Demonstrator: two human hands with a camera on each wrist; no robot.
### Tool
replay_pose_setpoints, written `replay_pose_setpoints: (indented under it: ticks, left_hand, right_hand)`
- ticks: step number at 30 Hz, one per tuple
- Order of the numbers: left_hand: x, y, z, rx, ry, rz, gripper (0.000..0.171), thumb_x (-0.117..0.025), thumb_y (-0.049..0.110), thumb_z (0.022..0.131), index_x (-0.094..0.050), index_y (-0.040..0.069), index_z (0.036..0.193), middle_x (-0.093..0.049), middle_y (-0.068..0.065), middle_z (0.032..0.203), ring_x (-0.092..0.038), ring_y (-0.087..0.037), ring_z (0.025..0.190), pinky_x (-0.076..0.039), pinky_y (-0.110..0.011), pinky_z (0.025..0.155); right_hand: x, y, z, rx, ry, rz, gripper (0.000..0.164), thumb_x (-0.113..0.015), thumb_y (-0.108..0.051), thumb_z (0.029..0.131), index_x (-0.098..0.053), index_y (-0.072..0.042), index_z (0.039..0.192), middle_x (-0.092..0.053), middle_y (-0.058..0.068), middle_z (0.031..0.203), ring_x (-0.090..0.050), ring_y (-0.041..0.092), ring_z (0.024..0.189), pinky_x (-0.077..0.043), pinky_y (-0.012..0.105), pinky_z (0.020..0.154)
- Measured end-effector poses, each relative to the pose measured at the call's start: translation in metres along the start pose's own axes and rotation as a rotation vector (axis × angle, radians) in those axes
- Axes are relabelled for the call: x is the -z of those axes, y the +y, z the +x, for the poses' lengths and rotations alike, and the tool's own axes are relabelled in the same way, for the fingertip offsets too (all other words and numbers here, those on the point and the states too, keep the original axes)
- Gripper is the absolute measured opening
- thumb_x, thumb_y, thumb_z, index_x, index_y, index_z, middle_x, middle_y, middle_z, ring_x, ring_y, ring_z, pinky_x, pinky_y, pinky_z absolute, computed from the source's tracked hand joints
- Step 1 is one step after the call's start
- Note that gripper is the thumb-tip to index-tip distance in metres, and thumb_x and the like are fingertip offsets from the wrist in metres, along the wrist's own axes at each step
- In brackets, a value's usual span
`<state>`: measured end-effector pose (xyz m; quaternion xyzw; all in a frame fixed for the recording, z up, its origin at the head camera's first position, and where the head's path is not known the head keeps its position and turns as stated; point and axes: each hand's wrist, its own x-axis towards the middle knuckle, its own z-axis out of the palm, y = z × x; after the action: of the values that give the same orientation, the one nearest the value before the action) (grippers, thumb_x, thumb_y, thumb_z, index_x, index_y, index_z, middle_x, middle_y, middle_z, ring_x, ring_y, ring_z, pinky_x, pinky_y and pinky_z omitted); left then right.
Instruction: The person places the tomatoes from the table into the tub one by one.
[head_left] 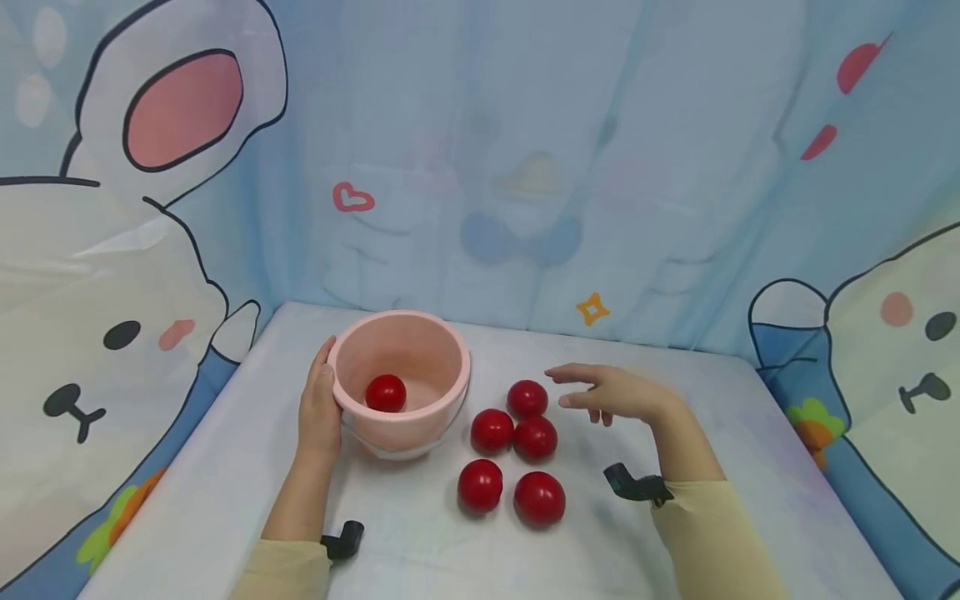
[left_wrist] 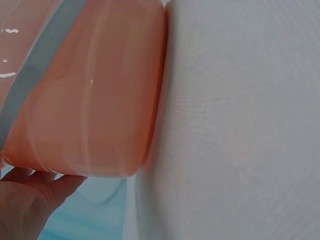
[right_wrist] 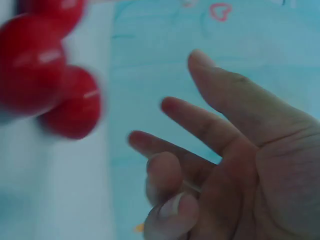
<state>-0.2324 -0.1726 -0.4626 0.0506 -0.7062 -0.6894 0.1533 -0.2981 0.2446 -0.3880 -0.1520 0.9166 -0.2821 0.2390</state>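
A pink bucket (head_left: 400,429) with a pale handle stands upright on the table's left side. One glossy red ball (head_left: 386,392) lies inside it. My left hand (head_left: 321,412) rests against the bucket's left side with fairly straight fingers; in the left wrist view the bucket wall (left_wrist: 95,100) covers some fingertips. Several more red balls (head_left: 536,438) sit on the table right of the bucket. My right hand (head_left: 618,392) hovers just right of the farthest ball (head_left: 527,399), holding nothing. In the right wrist view its thumb and two fingers stretch out, while the other two bend loosely.
A white cloth covers the table (head_left: 405,533). Close behind it hangs a light blue curtain (head_left: 465,150) printed with cartoon animals. Black wrist mounts (head_left: 343,540) stick out at both sleeves. The bucket's handle (head_left: 405,454) hangs down across its front.
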Motion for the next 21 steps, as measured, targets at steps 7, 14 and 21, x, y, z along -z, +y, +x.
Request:
replay_pose_setpoints:
  ticks: [7,14,21]
  left_hand:
    - [0.000,-0.001,0.000,-0.009,0.003,0.005,0.046,-0.035,0.057,0.101,-0.033,0.052,0.147,-0.035,0.023,0.154,-0.031,-0.010,0.146,-0.039,-0.050,0.114]
    - [-0.001,-0.001,-0.001,-0.015,0.005,0.007,0.046,-0.035,0.055,0.101,-0.034,0.051,0.147,-0.035,0.023,0.154,-0.031,-0.010,0.146,-0.039,-0.049,0.114]
    - [-0.001,0.001,-0.002,-0.008,0.008,0.021,0.046,-0.032,0.056,0.102,-0.033,0.052,0.147,-0.034,0.023,0.155,-0.030,-0.009,0.147,-0.039,-0.048,0.115]
  right_hand:
    - [-0.048,0.047,0.010,-0.023,0.150,0.206,0.074,-0.071,-0.048,0.086,-0.037,-0.036,0.151,-0.039,0.010,0.156,-0.062,0.030,0.078,-0.055,0.035,0.065]
    - [-0.079,0.065,0.021,0.032,0.193,0.352,0.083,-0.074,-0.045,0.084,-0.030,-0.038,0.154,-0.036,0.006,0.158,-0.061,0.028,0.078,-0.054,0.032,0.063]
    - [-0.085,0.071,0.023,0.052,0.210,0.393,0.072,-0.072,-0.044,0.086,-0.037,-0.043,0.149,-0.039,0.004,0.157,-0.056,0.026,0.066,-0.052,0.030,0.060]
